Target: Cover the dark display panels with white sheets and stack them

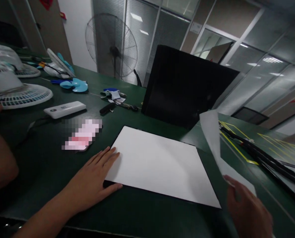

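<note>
A flat white rectangular sheet [157, 162] with a thin dark border lies on the green table in front of me. My left hand [95, 178] rests on its left edge, fingers stretched over the white surface and thumb along the near side. To the right, my right hand [248, 206] is closed on the edge of a sheet of paper [210, 135]. This paper is lifted and curls upward, its lower part showing behind my fingers. A gap of table lies between the paper and the white rectangle.
Another person's arm [1, 158] reaches in at the left. Near it lie a white power bank [65, 109], a blurred-out phone [84, 135], a blue fan blade [74, 85] and fan parts [25, 96]. A black monitor [187, 86] stands behind; black strips [258, 148] lie right.
</note>
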Available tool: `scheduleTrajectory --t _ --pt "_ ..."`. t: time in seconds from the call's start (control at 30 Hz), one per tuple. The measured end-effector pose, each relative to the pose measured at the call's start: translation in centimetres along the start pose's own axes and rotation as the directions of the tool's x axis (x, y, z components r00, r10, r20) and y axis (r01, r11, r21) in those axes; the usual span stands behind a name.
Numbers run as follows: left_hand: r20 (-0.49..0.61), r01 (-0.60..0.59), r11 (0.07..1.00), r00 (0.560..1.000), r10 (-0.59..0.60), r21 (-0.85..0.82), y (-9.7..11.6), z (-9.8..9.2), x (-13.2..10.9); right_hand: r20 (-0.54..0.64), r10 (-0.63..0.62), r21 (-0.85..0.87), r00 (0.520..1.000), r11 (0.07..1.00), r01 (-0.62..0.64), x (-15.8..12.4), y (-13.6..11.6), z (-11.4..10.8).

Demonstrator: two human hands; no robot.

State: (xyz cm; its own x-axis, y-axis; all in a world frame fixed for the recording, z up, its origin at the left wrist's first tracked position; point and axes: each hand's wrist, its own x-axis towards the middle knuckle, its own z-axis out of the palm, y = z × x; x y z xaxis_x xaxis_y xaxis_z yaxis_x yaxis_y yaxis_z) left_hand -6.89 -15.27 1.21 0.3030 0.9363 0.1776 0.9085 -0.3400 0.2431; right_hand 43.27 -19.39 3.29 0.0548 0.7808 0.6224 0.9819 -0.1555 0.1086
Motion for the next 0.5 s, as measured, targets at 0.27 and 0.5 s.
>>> scheduleTrajectory --t 0.27,0.5 --pt "-0.01 -0.003 0.999 1.0 0.003 0.049 0.3 0.0 0.1 -0.049 -0.407 0.308 0.912 0.863 0.402 -2.8 -9.2 -0.2" --pt "-0.01 -0.024 0.999 1.0 0.024 0.03 0.3 0.0 0.1 -0.007 -0.405 0.374 0.914 0.847 0.378 -2.5 -9.4 -0.8"
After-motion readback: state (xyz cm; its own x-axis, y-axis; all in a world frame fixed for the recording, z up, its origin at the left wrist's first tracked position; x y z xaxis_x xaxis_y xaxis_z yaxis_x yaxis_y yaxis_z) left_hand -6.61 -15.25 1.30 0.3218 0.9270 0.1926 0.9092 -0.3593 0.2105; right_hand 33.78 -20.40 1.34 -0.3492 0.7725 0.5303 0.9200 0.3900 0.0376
